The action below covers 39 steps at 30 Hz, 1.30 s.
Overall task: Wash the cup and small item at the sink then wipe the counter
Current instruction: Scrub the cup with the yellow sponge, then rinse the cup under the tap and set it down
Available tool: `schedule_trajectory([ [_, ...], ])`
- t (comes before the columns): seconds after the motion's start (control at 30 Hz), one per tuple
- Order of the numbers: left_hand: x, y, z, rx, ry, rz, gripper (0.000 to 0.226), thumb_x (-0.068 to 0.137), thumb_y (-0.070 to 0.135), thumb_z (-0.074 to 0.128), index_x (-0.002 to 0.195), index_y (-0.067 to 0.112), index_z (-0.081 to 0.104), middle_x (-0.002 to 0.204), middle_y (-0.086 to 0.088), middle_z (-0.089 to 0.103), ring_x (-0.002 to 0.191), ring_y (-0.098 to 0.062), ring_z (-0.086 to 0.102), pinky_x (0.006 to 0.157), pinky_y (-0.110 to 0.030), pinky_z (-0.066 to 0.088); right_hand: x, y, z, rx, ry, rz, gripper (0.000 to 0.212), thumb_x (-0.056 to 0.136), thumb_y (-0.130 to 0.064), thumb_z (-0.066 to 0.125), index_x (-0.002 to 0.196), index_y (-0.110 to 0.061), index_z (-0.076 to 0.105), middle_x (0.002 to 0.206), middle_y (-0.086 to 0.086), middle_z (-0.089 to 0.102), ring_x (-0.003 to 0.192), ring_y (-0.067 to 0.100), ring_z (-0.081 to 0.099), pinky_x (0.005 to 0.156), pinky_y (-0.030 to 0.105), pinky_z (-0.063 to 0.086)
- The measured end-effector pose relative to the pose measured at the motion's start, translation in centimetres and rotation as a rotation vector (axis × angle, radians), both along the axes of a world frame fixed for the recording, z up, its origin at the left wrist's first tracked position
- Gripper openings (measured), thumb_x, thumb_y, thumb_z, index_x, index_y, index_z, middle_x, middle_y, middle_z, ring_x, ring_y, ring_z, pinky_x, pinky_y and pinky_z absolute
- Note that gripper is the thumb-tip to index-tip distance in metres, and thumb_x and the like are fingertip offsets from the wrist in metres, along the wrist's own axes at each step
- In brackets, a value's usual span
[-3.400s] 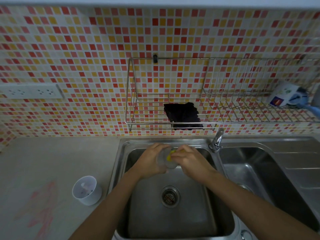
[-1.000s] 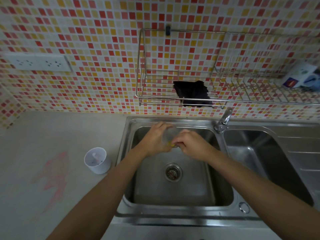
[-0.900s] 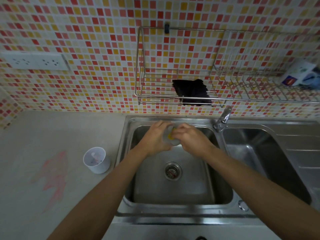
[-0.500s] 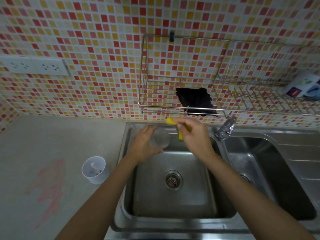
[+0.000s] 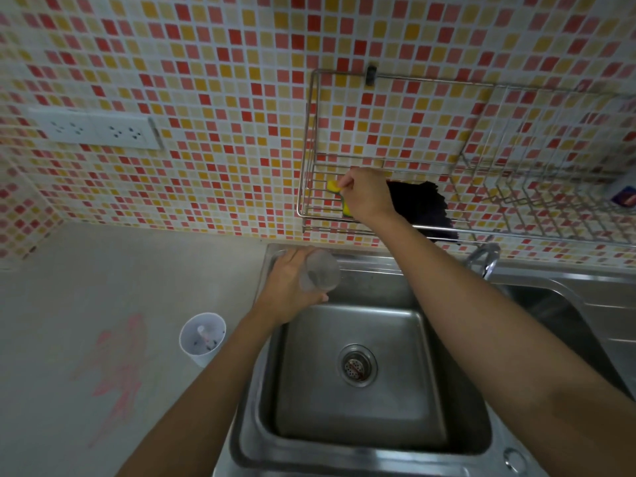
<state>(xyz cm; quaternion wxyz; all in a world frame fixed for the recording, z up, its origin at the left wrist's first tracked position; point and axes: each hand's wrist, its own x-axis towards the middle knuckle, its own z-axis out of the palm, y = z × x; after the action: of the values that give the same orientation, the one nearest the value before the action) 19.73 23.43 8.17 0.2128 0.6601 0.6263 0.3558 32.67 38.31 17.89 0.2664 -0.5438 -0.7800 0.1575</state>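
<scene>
Wire rack (image 5: 475, 232) is mounted on wall above sink (image 5: 354, 452). Cloth (image 5: 421, 204) lies in rack. Tap (image 5: 483, 259) stands behind sink. Container (image 5: 202, 339) stands on counter (image 5: 69, 304), left of sink.

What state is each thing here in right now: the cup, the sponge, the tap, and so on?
Clear plastic cup: tilted, held by left hand over steel sink.
Yellow sponge: in right hand, at wire rack.
Chrome tap: no water visible.
White cup: upright on counter.

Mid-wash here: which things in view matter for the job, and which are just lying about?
In the job:
clear cup, in left hand
sponge, in right hand
white cup
sink
tap
pink stain

Lying about:
rack
dark cloth
socket
</scene>
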Motion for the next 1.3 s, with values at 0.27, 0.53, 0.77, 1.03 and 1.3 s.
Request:
schedule_trajectory([
  [0.27,0.9,-0.3,-1.1,-0.026,0.072,0.033,0.089,0.057,0.035,0.088,0.133,0.023,0.044,0.134,0.002,0.051,0.124,-0.016,0.042,0.106,-0.037,0.039,0.0,0.7,-0.7,0.002,0.000,-0.041,0.014,0.087,-0.011,0.060,0.090,-0.019,0.071,0.104,0.002,0.068,0.098,0.021,0.062,0.088,0.037,0.052],
  [0.53,5.1,0.0,-4.1,-0.090,0.123,0.035,0.091,0.059,0.043,0.084,0.137,0.025,0.040,0.137,0.003,0.050,0.128,-0.022,0.041,0.107,-0.045,0.035,10.5,-13.3,-6.5,0.476,0.449,-0.087,0.020,0.085,-0.004,0.061,0.103,-0.004,0.070,0.106,0.009,0.062,0.102,0.017,0.057,0.093,0.019,0.042],
  [0.77,13.6,-0.1,-5.0,-0.179,0.037,-0.076,0.086,0.062,0.035,0.085,0.136,0.023,0.043,0.136,0.004,0.050,0.125,-0.020,0.044,0.108,-0.042,0.034,25.3,-13.2,-18.2,-0.033,0.197,-0.415,0.025,0.084,-0.012,0.057,0.107,-0.011,0.067,0.107,0.011,0.064,0.102,0.029,0.060,0.092,0.030,0.043],
  [1.03,21.7,3.3,-6.4,-0.232,-0.056,-0.089,0.090,0.055,0.043,0.088,0.131,0.033,0.040,0.126,0.013,0.057,0.116,-0.012,0.053,0.102,-0.046,0.043,30.3,-1.9,-20.9,-0.232,0.152,-0.420,0.029,0.094,-0.024,0.056,0.119,-0.010,0.062,0.111,0.017,0.066,0.101,0.035,0.062,0.084,0.034,0.045],
  [1.3,25.9,5.0,-8.7,-0.232,-0.167,-0.029,0.082,0.060,0.030,0.089,0.128,0.034,0.044,0.120,0.018,0.056,0.103,0.004,0.051,0.074,0.006,0.035,31.2,2.3,-24.3,-0.154,-0.065,0.034,0.020,0.095,-0.019,0.055,0.111,-0.014,0.065,0.111,0.015,0.065,0.099,0.030,0.062,0.089,0.037,0.048],
])
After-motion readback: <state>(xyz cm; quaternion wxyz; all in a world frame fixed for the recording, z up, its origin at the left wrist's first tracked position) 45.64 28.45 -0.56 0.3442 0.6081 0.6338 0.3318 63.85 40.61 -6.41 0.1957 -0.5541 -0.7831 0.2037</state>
